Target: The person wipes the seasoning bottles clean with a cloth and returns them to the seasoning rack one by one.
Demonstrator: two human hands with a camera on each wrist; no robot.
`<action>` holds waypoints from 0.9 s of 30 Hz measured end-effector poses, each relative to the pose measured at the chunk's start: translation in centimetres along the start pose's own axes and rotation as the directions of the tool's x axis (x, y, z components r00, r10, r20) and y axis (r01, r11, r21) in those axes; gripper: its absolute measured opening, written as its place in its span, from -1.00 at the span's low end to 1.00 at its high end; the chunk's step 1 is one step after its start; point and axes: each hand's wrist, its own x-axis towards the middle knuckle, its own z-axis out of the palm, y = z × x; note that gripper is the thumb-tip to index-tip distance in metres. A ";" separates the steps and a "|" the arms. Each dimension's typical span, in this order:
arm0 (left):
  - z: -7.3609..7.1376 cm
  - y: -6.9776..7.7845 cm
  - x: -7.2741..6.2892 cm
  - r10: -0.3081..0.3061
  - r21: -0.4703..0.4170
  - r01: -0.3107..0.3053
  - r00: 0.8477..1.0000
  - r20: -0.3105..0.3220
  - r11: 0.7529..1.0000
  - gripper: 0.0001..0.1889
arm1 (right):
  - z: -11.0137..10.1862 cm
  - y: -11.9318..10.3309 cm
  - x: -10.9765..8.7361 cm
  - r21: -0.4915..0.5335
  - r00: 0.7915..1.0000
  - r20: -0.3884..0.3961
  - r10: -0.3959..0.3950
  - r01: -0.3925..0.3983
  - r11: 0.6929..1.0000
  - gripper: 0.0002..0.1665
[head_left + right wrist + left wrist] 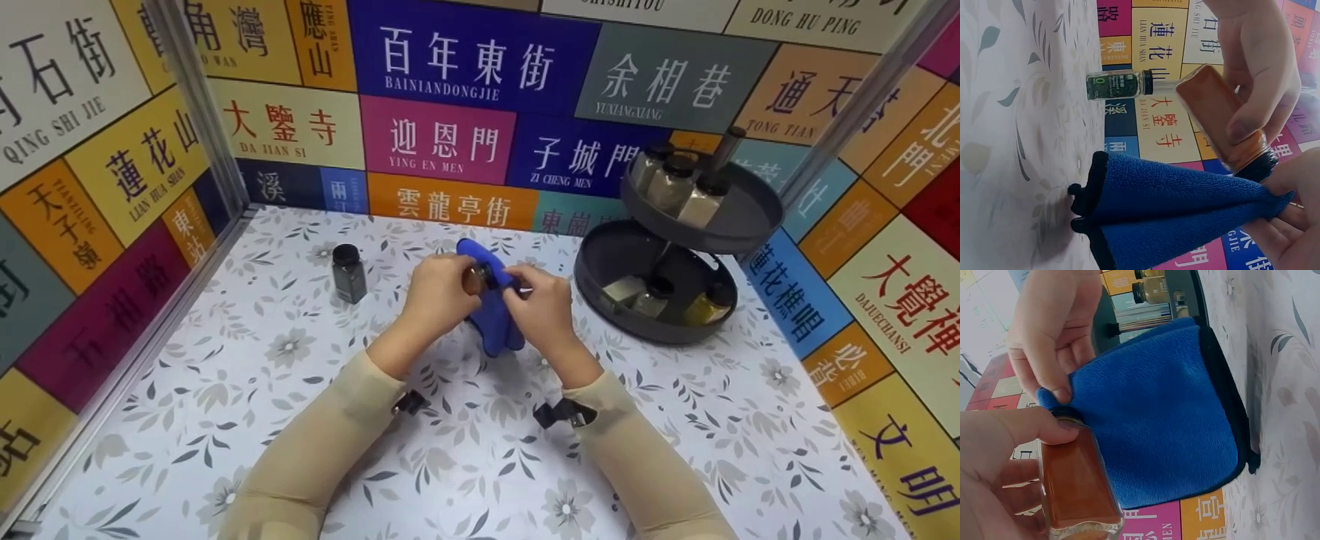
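Note:
My left hand (442, 289) grips a small glass spice jar (1081, 484) filled with orange-brown powder, its thumb close to the neck. The jar is tilted, and its black cap (1258, 167) points toward my right hand (544, 304). Between thumb and fingers the right hand pinches a blue cloth (1157, 399) with dark edging, right at the cap. Folded over, the cloth (1179, 202) hangs down from those fingers toward the table. Part of the cap is hidden behind the cloth and fingertips.
A second jar (349, 279) with dark green contents and a black cap stands upright at the left. On the right is a dark two-tier round rack (652, 326) with several jars on both tiers. Panels with printed signs (439, 146) enclose the flower-patterned table (465, 465).

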 end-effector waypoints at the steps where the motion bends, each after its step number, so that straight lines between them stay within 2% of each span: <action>1: 0.2 0.0 0.0 0.001 0.004 -0.001 1.000 0.006 1.000 -0.87 | -0.1 -0.1 0.0 0.005 1.000 -0.011 -0.012 0.013 1.000 -0.81; 7: 0.9 0.0 -0.3 -0.009 0.011 0.009 1.000 0.030 1.000 -0.87 | -0.2 -0.1 -0.3 0.017 0.995 -0.048 -0.089 0.090 0.996 -0.79; 16: 0.3 0.2 0.0 -0.019 0.021 0.019 0.999 0.026 1.000 -0.79 | 0.3 0.8 -0.3 -0.019 1.000 -0.026 0.000 0.000 1.000 -0.78; 23: 0.5 0.2 -0.1 0.019 0.059 -0.019 1.000 -0.002 0.998 -0.86 | -0.2 -0.3 0.0 0.007 0.998 -0.037 -0.055 0.055 0.998 -0.76; 27: 0.6 0.0 0.0 0.010 0.067 -0.009 1.000 -0.014 0.998 -0.83 | -0.1 -0.5 0.0 0.040 0.998 -0.041 -0.055 0.057 0.998 -0.76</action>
